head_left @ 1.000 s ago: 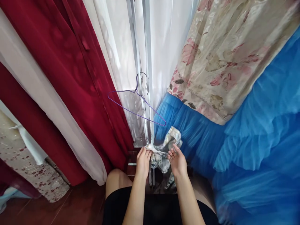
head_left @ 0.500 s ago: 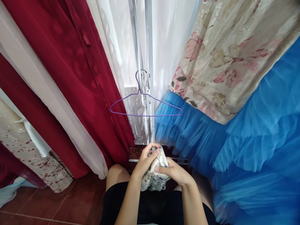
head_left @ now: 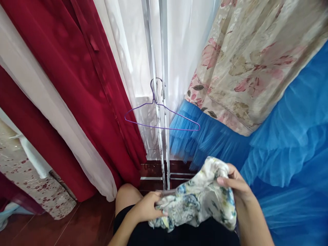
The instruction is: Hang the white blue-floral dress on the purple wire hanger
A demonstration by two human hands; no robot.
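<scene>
A crumpled piece of patterned fabric [head_left: 198, 201], cream with blue, green and yellow blotches, stretches between my two hands above my lap. Its garment type cannot be made out. My left hand [head_left: 148, 206] pinches the gathered end at the left. My right hand [head_left: 235, 182] grips the wider end, thumb on top and fingers behind the cloth. Beyond the fabric, an empty purple wire hanger [head_left: 176, 130] hangs by its hook on the upright metal rack [head_left: 166, 147], touched by neither hand.
Long dark red cloth [head_left: 102, 119] and pale cloth hang at the left. A beige floral garment [head_left: 246, 65] and blue ruffled tulle [head_left: 289, 143] hang at the right, close to my right hand. White cloth hangs behind the rack. The floor [head_left: 87, 218] has red-brown tiles.
My hands have moved apart, the right one going right and the left one slightly left and down. The bunched fabric is now spread out between them. The hanger has tilted slightly.
</scene>
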